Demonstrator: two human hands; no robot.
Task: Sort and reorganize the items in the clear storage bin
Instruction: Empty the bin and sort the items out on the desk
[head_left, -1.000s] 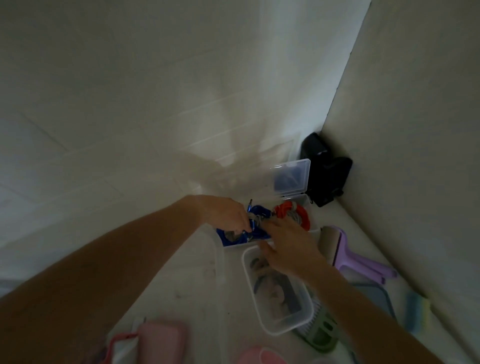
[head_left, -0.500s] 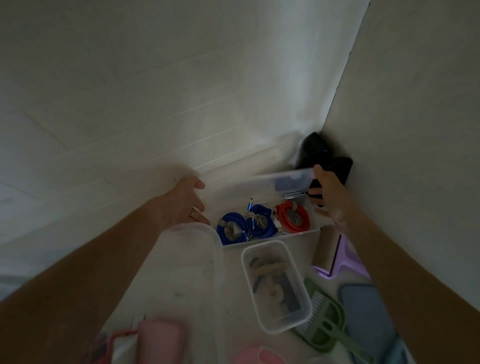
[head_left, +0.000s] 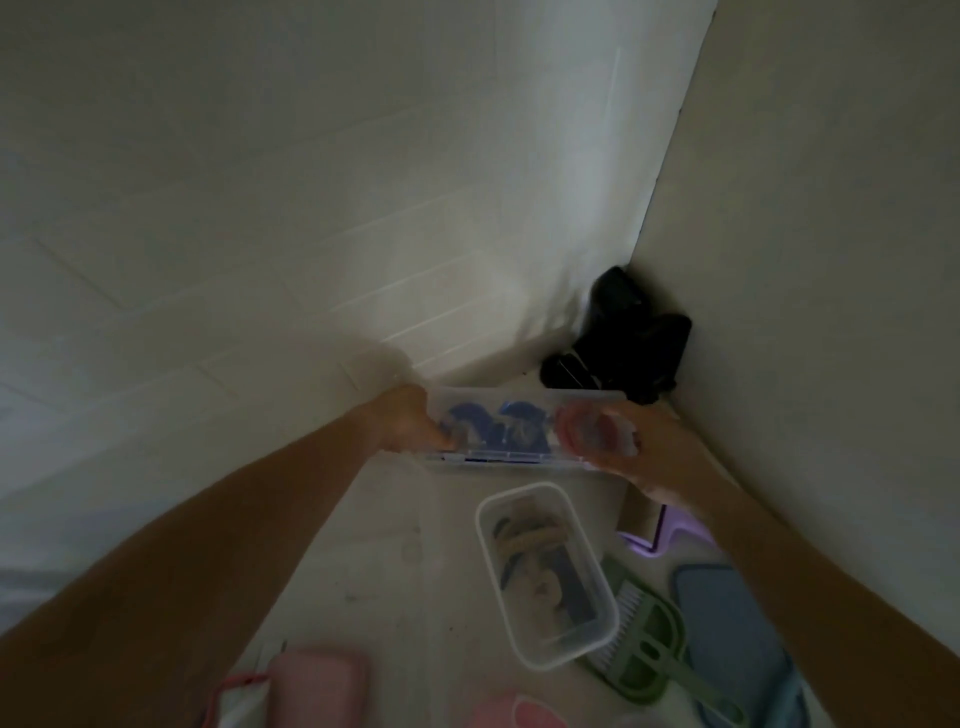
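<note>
With left hand (head_left: 410, 423) and right hand (head_left: 641, 452) grasping the clear rectangular plastic cable case (head_left: 519, 428) at its ends, press its lid evenly.

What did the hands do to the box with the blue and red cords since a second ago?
The hinged lid of the clear flat plastic case came down over the blue and red coiled cords. The left hand and right hand now grip its two ends. The open clear tub and green brush stayed put.
</note>
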